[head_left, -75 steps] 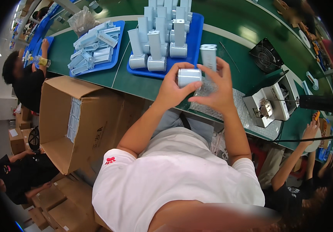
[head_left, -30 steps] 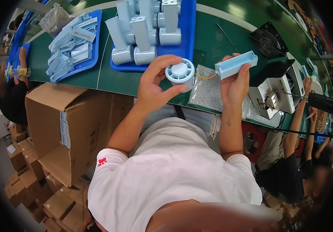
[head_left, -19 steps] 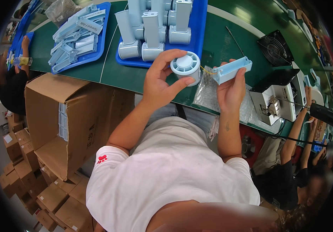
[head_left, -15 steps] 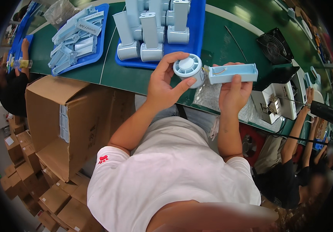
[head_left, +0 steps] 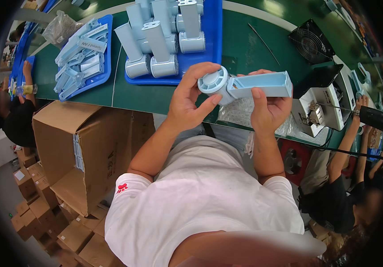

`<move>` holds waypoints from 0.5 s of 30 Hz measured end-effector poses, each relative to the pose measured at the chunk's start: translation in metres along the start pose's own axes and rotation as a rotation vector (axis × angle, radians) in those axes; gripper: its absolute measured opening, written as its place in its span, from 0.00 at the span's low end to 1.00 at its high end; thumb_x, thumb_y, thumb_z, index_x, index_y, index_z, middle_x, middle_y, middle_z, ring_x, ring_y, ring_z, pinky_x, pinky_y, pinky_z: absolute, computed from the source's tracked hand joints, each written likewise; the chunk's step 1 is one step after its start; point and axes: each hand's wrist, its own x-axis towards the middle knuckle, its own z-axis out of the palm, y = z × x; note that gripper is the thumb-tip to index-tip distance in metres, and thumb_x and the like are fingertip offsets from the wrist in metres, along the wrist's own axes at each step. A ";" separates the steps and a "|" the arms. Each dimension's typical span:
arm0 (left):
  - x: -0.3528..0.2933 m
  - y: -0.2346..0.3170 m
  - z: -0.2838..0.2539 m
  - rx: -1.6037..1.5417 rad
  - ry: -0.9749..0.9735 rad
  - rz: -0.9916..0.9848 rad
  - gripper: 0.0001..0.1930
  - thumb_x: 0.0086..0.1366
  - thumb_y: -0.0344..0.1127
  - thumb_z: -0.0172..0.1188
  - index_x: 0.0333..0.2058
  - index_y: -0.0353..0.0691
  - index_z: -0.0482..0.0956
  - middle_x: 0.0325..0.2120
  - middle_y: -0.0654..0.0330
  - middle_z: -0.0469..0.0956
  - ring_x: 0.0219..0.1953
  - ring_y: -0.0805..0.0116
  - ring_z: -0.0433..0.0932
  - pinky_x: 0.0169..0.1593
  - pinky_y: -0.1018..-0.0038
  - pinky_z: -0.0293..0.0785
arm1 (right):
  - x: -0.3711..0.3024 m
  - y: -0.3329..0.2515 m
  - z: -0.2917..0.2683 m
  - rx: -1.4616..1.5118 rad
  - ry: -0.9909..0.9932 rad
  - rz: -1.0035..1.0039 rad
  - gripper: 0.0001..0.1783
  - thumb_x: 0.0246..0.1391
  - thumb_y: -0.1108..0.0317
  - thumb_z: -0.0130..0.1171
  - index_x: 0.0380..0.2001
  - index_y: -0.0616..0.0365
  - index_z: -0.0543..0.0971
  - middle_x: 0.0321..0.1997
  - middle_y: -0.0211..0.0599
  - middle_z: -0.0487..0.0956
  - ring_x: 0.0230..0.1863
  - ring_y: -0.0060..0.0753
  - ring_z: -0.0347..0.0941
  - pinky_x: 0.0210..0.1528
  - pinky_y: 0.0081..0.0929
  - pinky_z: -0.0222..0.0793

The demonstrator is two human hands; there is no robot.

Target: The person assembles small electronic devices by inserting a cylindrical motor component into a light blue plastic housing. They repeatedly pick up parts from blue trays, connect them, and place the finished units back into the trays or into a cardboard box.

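Observation:
My left hand point(head_left: 189, 100) grips a round, light-blue fan head point(head_left: 212, 81) with a slotted grille on top, its thumb at the side and its fingers around the back. In my right hand point(head_left: 270, 112) lies a light-blue handle shell point(head_left: 265, 91), a long trough facing up, held between thumb and fingers. The shell's left end meets the neck of the fan head; whether it is latched I cannot tell. A bit of wire shows inside the shell near that joint. Both parts are above the front edge of the green table point(head_left: 156, 95).
A blue tray point(head_left: 213, 42) of similar fan units stands beyond my hands. Another blue tray point(head_left: 107, 53) holds loose light-blue shells. Clear plastic wrap point(head_left: 242, 111), a thin rod point(head_left: 262, 43), a black fan point(head_left: 311, 43) and a white machine point(head_left: 329, 109) lie rightward. A cardboard box point(head_left: 107, 153) stands left. People work on both sides.
The handle shell and fan head have come together, closing the gap where wires showed. The fan head is tilted more. The view has shifted slightly.

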 end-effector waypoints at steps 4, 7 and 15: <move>0.001 0.003 0.003 0.129 -0.056 0.037 0.31 0.58 0.21 0.67 0.61 0.38 0.69 0.59 0.53 0.66 0.61 0.61 0.70 0.61 0.69 0.71 | -0.003 -0.001 0.000 -0.030 0.014 -0.004 0.27 0.52 0.81 0.70 0.52 0.65 0.67 0.47 0.48 0.79 0.49 0.42 0.81 0.53 0.42 0.81; -0.001 0.002 0.010 0.189 -0.043 0.047 0.34 0.54 0.24 0.72 0.61 0.39 0.70 0.58 0.52 0.67 0.60 0.60 0.71 0.58 0.67 0.74 | -0.004 -0.006 0.001 -0.061 0.001 -0.036 0.28 0.50 0.82 0.71 0.52 0.65 0.68 0.46 0.47 0.80 0.49 0.40 0.81 0.52 0.39 0.80; 0.012 0.008 0.036 0.649 0.081 0.136 0.39 0.44 0.30 0.78 0.58 0.39 0.73 0.57 0.49 0.71 0.56 0.57 0.74 0.56 0.65 0.74 | -0.007 -0.009 0.002 -0.213 -0.018 -0.144 0.29 0.48 0.84 0.72 0.51 0.65 0.70 0.46 0.46 0.80 0.48 0.38 0.81 0.51 0.34 0.79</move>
